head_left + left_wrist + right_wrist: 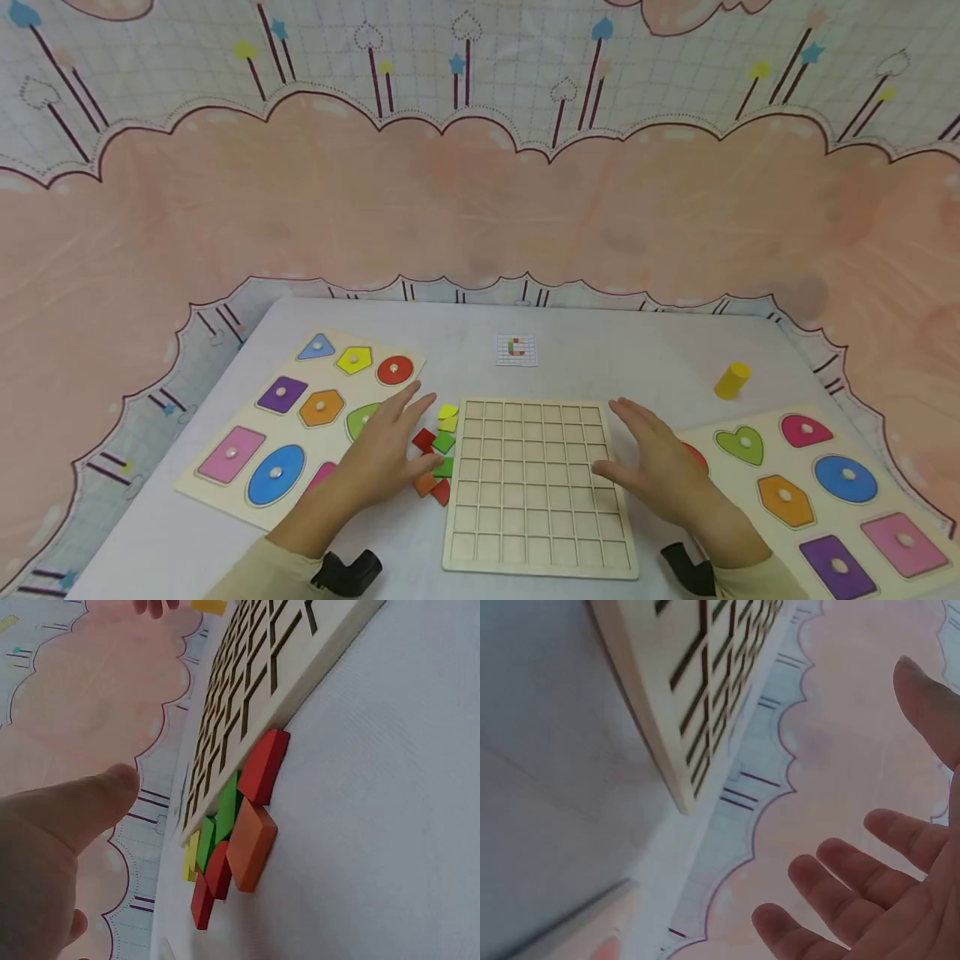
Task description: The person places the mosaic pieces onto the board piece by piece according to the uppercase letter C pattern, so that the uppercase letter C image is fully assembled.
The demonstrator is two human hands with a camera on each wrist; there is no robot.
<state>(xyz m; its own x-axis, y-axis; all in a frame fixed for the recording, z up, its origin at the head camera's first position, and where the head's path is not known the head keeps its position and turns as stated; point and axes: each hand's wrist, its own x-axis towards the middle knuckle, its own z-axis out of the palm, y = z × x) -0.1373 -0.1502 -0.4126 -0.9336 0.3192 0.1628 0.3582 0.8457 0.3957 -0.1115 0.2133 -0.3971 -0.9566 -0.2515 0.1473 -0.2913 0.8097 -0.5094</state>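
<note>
A wooden grid board (540, 492) lies between my two hands, its cells bare. Along its left edge is a loose cluster of small coloured pieces: yellow ones (447, 412), green ones (444, 442), red ones (260, 769) and an orange one (251, 846). My left hand (378, 454) hovers with spread fingers over the cluster's left side, holding nothing. To the right of the board my right hand (663, 467) is held up, fingers apart and palm bare in the right wrist view. A small card (516, 350) with a coloured C-shaped pattern lies behind the board.
A shape puzzle board (187, 485) with knobbed pieces lies at the left, partly under my left arm. Another puzzle board (817, 504) is at the right, beneath my right forearm. A yellow cylinder (732, 381) stands behind it. Patterned cloth (525, 217) hangs beyond the table.
</note>
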